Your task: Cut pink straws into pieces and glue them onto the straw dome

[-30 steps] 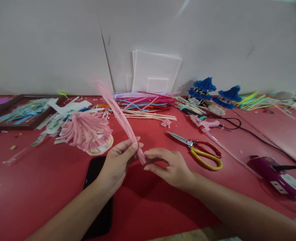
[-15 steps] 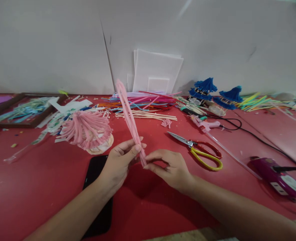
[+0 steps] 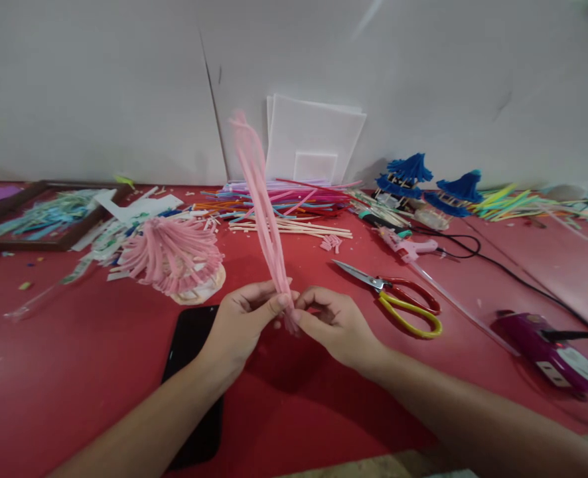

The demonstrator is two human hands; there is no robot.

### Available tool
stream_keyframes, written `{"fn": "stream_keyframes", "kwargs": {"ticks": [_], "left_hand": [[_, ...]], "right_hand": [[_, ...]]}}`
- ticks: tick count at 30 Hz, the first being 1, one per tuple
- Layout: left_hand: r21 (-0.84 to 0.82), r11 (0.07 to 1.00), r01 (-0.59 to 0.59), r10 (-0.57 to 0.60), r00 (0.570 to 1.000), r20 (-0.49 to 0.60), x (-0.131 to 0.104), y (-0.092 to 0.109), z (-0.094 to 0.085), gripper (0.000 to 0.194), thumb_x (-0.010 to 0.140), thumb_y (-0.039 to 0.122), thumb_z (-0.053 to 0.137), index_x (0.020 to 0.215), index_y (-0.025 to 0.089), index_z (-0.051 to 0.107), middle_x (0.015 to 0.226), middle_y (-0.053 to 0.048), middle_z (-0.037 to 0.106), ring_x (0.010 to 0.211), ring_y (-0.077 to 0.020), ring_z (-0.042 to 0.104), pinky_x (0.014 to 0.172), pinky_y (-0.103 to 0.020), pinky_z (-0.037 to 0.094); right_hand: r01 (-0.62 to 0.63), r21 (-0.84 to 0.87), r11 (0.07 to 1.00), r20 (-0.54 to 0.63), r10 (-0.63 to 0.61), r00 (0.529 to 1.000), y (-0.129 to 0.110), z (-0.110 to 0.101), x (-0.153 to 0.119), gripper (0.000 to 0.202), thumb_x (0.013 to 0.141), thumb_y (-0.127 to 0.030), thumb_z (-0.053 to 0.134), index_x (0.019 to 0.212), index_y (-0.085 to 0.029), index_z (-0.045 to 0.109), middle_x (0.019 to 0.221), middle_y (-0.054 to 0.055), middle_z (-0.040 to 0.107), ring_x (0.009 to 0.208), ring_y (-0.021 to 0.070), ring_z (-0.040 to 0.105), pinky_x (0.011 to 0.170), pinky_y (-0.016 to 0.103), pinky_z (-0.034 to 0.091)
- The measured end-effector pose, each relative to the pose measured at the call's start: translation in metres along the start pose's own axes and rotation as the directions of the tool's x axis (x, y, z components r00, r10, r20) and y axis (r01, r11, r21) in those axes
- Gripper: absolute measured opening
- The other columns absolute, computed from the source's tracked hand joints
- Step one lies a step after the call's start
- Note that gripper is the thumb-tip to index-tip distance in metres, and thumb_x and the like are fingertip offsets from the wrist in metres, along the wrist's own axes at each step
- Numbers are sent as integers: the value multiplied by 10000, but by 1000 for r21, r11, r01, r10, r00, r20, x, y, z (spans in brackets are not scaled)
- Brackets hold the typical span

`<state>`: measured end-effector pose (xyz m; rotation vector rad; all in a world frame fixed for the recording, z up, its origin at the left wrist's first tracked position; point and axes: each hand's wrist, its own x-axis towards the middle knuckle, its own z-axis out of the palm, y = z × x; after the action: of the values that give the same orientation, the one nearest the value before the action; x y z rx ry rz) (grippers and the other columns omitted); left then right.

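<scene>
A bundle of long pink fuzzy stems (image 3: 261, 199) stands nearly upright, leaning left, its top blurred. Near its lower end my left hand (image 3: 247, 322) pinches it between thumb and fingers. My right hand (image 3: 338, 325) closes its thumb and fingers on the bundle's bottom end from the right. The fingertips of both hands almost meet there. A pink fringed piece (image 3: 174, 255) on a pale base lies left of the bundle. Under my left forearm is a black phone (image 3: 194, 431). Scissors (image 3: 388, 295) with red and yellow handles lie right of my right hand.
Loose coloured stems (image 3: 294, 199) lie along the wall, below white sheets (image 3: 314, 129). Blue fringed models (image 3: 406, 176) stand at the back right. A pink glue gun (image 3: 406, 245), its cable and a purple power socket (image 3: 553, 348) are on the right. A brown frame (image 3: 70, 242) is at left.
The bundle has risen and stands more upright, with its strands spread wider. My left hand has shifted slightly right, and my right hand's fingers have moved closer in around the lower end.
</scene>
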<state>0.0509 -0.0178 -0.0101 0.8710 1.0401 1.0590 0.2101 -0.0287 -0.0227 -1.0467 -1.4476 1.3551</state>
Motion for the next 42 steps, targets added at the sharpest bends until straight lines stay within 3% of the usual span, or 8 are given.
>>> {"fn": "stream_keyframes", "kwargs": {"ticks": [6,14,18,24,27,34,42], "left_hand": [[-54,998,-17,17,1000,6,1,0,-1,329,643,321,847,936,191,777,769,-40,753,623,-99,635,618,-195,527],[-132,991,-27,33,999,38,-2,3,3,303,617,307,862,895,217,781,700,3,717,480,-52,520,435,-158,451],[-129,991,-28,34,998,43,-1,2,2,314,634,294,859,924,206,778,777,-25,746,516,-53,540,493,-167,494],[-92,995,-30,34,998,44,-2,-1,0,383,653,247,857,1019,186,764,841,-50,760,586,-66,592,607,-182,549],[-100,994,-43,47,998,43,-3,-1,0,405,660,255,856,1047,190,756,800,-36,751,585,-65,592,601,-173,549],[-192,981,-30,40,998,47,0,2,1,408,653,288,864,1041,226,757,743,-4,727,557,-50,606,569,-141,538],[-254,967,5,3,999,32,1,3,1,434,628,250,880,1042,225,753,764,3,720,578,-47,631,588,-124,551]], "right_hand": [[-72,100,992,47,68,997,1,-1,0,248,766,-388,697,708,-188,562,683,-21,604,603,88,579,601,231,499],[-247,421,873,203,174,964,1,0,3,320,735,-411,775,761,-178,557,708,-8,683,637,112,665,630,276,581],[-239,482,843,162,182,970,2,2,3,321,704,-382,806,807,-176,583,738,-2,709,597,102,658,588,258,572],[-148,313,938,-7,158,987,-2,3,0,287,695,-406,794,743,-175,630,673,-20,695,555,82,633,603,233,556],[-138,298,944,-36,156,987,-4,4,-1,302,676,-419,805,711,-178,625,648,-26,681,564,86,631,618,235,555],[-343,558,756,154,312,938,1,1,4,375,698,-474,791,757,-158,598,642,-27,667,526,107,658,533,234,556],[-409,597,691,210,357,910,1,-1,6,384,560,-358,894,710,-139,616,640,-32,680,498,53,631,525,165,556]]}}
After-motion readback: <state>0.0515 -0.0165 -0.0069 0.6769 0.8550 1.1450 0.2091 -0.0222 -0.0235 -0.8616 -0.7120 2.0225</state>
